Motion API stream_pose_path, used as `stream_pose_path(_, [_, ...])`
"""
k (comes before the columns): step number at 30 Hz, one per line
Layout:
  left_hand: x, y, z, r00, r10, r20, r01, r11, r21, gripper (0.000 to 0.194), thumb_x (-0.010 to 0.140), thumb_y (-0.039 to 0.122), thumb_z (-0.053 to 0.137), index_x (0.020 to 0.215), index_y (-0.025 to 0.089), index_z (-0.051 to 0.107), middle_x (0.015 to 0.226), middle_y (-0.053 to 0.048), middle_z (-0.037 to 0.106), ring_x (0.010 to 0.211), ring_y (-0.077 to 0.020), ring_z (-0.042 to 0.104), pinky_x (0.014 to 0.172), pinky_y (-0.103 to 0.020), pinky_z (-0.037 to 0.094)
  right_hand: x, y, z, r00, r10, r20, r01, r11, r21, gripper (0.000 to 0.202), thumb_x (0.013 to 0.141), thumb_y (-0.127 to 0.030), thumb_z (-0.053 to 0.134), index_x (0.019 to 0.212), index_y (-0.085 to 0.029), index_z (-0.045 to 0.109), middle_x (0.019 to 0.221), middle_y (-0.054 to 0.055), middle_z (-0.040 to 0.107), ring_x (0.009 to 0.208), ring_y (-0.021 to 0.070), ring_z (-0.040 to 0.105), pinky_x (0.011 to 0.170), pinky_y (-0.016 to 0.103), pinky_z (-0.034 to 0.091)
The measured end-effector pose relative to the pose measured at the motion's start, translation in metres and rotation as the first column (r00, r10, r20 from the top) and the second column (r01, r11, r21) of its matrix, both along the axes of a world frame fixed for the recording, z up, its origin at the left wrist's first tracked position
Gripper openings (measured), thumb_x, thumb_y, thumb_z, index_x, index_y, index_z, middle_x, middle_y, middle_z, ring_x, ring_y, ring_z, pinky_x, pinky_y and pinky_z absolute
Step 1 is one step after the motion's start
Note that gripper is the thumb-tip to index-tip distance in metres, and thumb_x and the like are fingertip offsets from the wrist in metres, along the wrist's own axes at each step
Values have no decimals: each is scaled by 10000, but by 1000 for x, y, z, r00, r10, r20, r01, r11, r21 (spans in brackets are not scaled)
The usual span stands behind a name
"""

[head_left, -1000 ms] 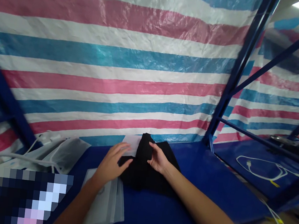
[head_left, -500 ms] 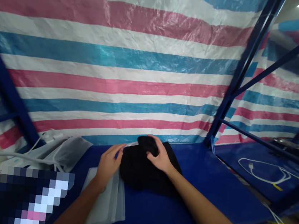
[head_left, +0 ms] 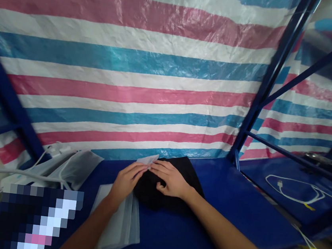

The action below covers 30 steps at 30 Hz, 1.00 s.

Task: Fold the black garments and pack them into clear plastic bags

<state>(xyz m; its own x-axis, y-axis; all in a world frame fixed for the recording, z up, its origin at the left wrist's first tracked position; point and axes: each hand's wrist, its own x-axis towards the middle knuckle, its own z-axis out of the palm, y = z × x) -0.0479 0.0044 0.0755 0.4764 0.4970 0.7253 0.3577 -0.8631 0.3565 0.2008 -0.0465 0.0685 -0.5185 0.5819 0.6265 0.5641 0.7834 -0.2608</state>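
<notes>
A bundle of black fabric [head_left: 183, 170] lies on the blue board. My left hand [head_left: 126, 178] is closed in a pinch at the near edge of a translucent plastic bag [head_left: 149, 159], which stands up behind the fingertips at the fabric's far left. My right hand [head_left: 170, 179] rests over the fabric with its fingers stretched left, and their tips meet those of my left hand at the bag's edge. Its thumb is bent and apart from the fingers. Under my left forearm lies a stack of clear plastic bags [head_left: 124, 223].
The blue board [head_left: 210, 229] carries everything, with blue metal posts [head_left: 252, 114] at either side. Striped plastic sheeting [head_left: 133, 93] hangs behind. More translucent bags [head_left: 81, 167] and white cables [head_left: 65, 169] lie at left; a white cable [head_left: 299, 191] is coiled at right.
My right hand has let go of the black piece it held raised and moved left to my left hand's fingertips. The plastic bag now shows more, tilted up behind the fingers.
</notes>
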Motion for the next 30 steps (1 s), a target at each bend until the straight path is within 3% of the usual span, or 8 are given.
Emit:
stream_pose_path(6, [0, -2, -1, 1000, -6, 30, 5, 999, 41, 286, 1083, 290, 516, 1136, 238, 792, 1150, -63, 793, 1074, -205, 747, 1038, -352, 583, -1, 0, 4, 999, -6, -49, 5, 1000, -12, 788, 838, -115, 622, 1580, -355, 515, 1591, 37, 569, 1504, 325, 479, 1268, 553, 307])
stream_pose_path(14, [-13, -15, 31, 963, 180, 201, -193, 980, 45, 267, 1069, 350, 542, 1051, 218, 774, 1084, -72, 795, 1045, -218, 745, 1014, -341, 574, 24, 22, -11, 960, -273, -58, 271, 962, -32, 737, 786, -99, 646, 1504, -260, 598, 1546, 114, 598, 1459, 353, 492, 1222, 578, 348])
stream_pose_path(17, [-26, -7, 36, 879, 342, 333, -356, 934, -22, 264, 1035, 411, 603, 1069, 197, 753, 1069, -78, 785, 990, -221, 747, 946, -327, 587, 29, 24, -15, 945, -318, -76, 317, 948, -30, 712, 806, -137, 659, 1506, -244, 593, 1503, 132, 608, 1391, 344, 537, 1199, 543, 394])
stream_pose_path(20, [-38, 5, 42, 723, 480, 496, -451, 873, -186, 358, 985, 492, 655, 1134, 175, 727, 974, -61, 779, 829, -201, 744, 796, -299, 604, 28, 23, -16, 934, -341, -104, 337, 940, -55, 707, 817, -159, 664, 1514, -253, 584, 1480, 132, 610, 1366, 343, 548, 1192, 536, 409])
stream_pose_path(23, [-49, 10, 56, 595, 515, 617, -434, 852, -292, 412, 942, 518, 686, 1148, 163, 718, 866, -33, 761, 708, -179, 715, 674, -267, 585, 27, 23, -17, 938, -337, -84, 332, 940, -77, 710, 814, -162, 669, 1514, -247, 582, 1501, 136, 593, 1385, 352, 535, 1192, 542, 410])
stream_pose_path(26, [-66, -4, 72, 533, 536, 655, -498, 824, -269, 388, 918, 494, 718, 1125, 167, 738, 891, -38, 770, 770, -191, 735, 738, -285, 606, 28, 24, -20, 937, -338, -86, 331, 939, -92, 713, 815, -164, 674, 1517, -247, 579, 1486, 137, 606, 1379, 353, 542, 1192, 542, 409])
stream_pose_path(28, [-80, -25, 76, 631, 549, 548, -551, 814, -182, 346, 925, 499, 715, 1083, 196, 766, 948, -47, 787, 840, -215, 750, 814, -318, 620, 28, 26, -22, 932, -344, -116, 333, 937, -101, 712, 805, -156, 680, 1505, -250, 593, 1466, 134, 624, 1361, 354, 557, 1194, 546, 406])
stream_pose_path(30, [-91, -53, 70, 849, 468, 245, -469, 881, -56, 299, 945, 523, 684, 1027, 255, 789, 1012, -44, 801, 913, -242, 755, 853, -338, 622, 27, 27, -24, 922, -346, -175, 328, 937, -122, 699, 799, -150, 685, 1487, -251, 615, 1450, 129, 643, 1349, 358, 568, 1195, 555, 404])
